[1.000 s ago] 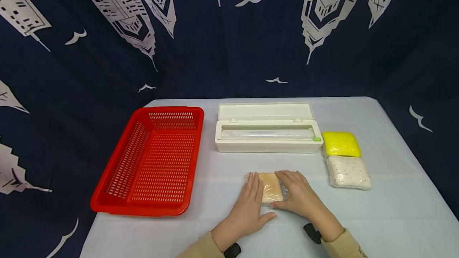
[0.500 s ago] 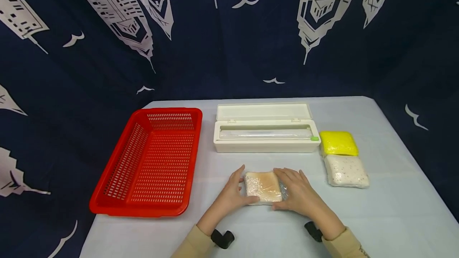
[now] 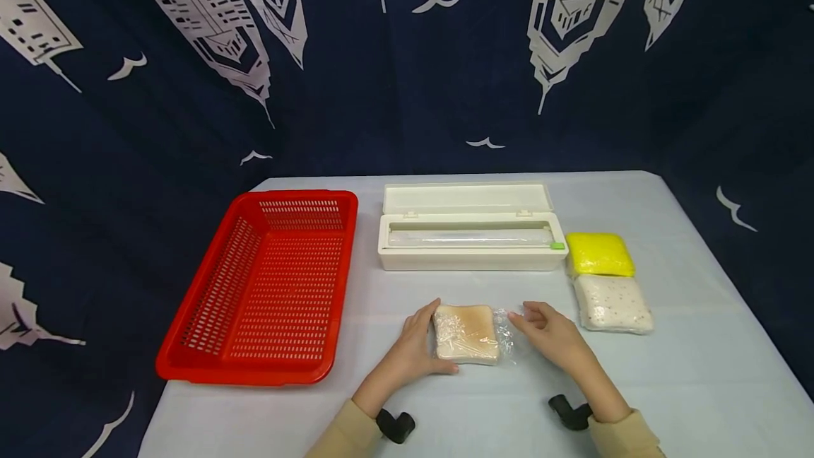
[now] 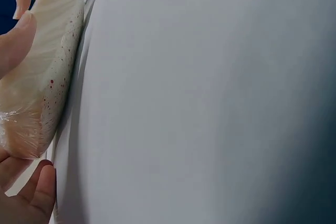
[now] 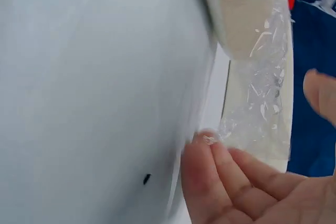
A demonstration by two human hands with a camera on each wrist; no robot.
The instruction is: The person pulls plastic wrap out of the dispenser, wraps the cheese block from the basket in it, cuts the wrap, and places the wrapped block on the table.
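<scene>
A film-wrapped slab of bread (image 3: 467, 334) lies on the white-covered table, tan on top. Its side looks white with red specks in the left wrist view. My left hand (image 3: 413, 346) holds its left end, fingers at the far left corner and thumb along the near edge. To the right of the bread, a loose flap of cling film (image 3: 504, 334) sticks out, crumpled and clear. My right hand (image 3: 553, 338) is at the flap's outer end. In the right wrist view its fingertips (image 5: 202, 142) touch the film, while the thumb (image 5: 321, 95) stands apart.
Behind the bread stands a white cling film dispenser (image 3: 470, 260), lid raised and a clear roll inside. A red slotted basket (image 3: 346, 288) is at the left. On the right lie a yellow wrapped slab (image 3: 599, 253) and a white speckled one (image 3: 613, 302).
My left hand has gone from lying flat over the bread's left part to gripping its left end. My right hand has moved right, off the bread to the film flap, which now stretches outward.
</scene>
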